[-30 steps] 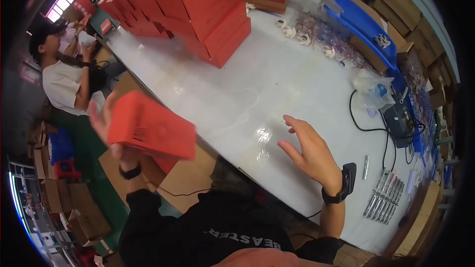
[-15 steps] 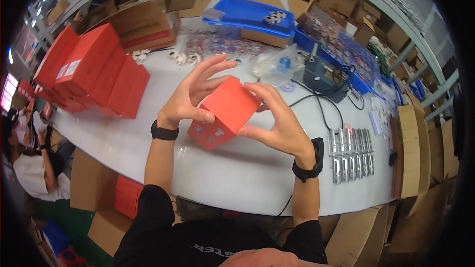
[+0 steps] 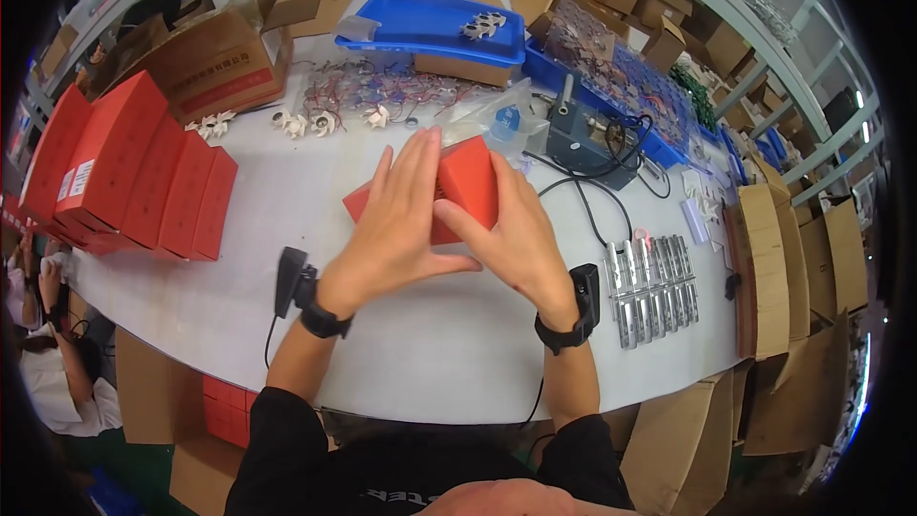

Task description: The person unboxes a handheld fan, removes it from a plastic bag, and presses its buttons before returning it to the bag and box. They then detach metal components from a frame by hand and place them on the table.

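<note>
A red cardboard box [image 3: 470, 177] is tilted between my hands over the white table, its left part largely hidden behind my left hand. My left hand [image 3: 394, 215] lies flat along the box, fingers stretched out and thumb pointing right beneath it. My right hand [image 3: 516, 244] grips the box's right side, with its thumb across the near face and its fingers along the right edge. Both wrists carry black straps with small devices. To the left, several red boxes [image 3: 143, 162] stand in a leaning row.
Metal tubes [image 3: 652, 291] lie in rows on the right of the white table [image 3: 382, 363]. Beyond my hands are white fan wheels [image 3: 287, 122], wired parts [image 3: 382, 86], a blue tray [image 3: 401, 24] and a cabled device [image 3: 583, 139]. An open carton [image 3: 158, 382] stands below left; another person sits far left.
My left hand has turned from an edge grip to lying flat against the box. The box has tipped, and its printed near side no longer shows. The whole view has shifted somewhat.
</note>
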### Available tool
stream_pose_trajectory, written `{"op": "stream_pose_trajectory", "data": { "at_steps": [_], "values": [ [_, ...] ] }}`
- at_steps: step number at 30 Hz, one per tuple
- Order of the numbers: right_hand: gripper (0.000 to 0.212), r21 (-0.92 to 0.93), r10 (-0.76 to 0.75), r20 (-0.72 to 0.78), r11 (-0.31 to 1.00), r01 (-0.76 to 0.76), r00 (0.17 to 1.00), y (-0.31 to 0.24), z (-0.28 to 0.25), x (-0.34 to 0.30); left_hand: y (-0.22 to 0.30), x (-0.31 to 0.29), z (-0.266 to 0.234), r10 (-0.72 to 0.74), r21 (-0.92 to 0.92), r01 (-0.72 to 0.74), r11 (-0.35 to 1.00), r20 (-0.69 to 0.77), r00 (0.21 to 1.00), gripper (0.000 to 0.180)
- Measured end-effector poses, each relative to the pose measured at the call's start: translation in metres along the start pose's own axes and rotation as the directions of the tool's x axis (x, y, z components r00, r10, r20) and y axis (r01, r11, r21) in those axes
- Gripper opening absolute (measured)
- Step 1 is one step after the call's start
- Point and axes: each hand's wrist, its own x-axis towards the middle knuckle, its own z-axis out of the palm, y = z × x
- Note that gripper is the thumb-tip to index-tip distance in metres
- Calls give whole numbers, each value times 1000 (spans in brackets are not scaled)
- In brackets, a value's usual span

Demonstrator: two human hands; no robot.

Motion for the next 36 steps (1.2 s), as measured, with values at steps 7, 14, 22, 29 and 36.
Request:
{"op": "stream_pose_trajectory", "data": {
  "at_steps": [7,14,22,29,36],
  "values": [
    [78,138,-68,95,989,54,993,13,-17,1,2,1,21,-82,38,92,995,-222,972,118],
    [73,333,27,239,937,-108,971,11,-35,0,-3,0,25,24,93,-1,996,-250,968,100],
    [71,277,-233,165,943,181,958,29,-34,4,-5,3,18,106,188,-65,980,-217,970,80],
    [69,263,-263,235,944,200,936,35,-24,7,-18,-2,24,112,206,-74,976,-182,977,83],
    [69,415,-199,233,906,88,952,45,-6,13,-20,-1,21,91,204,-61,977,-141,986,82]
  ]
}}
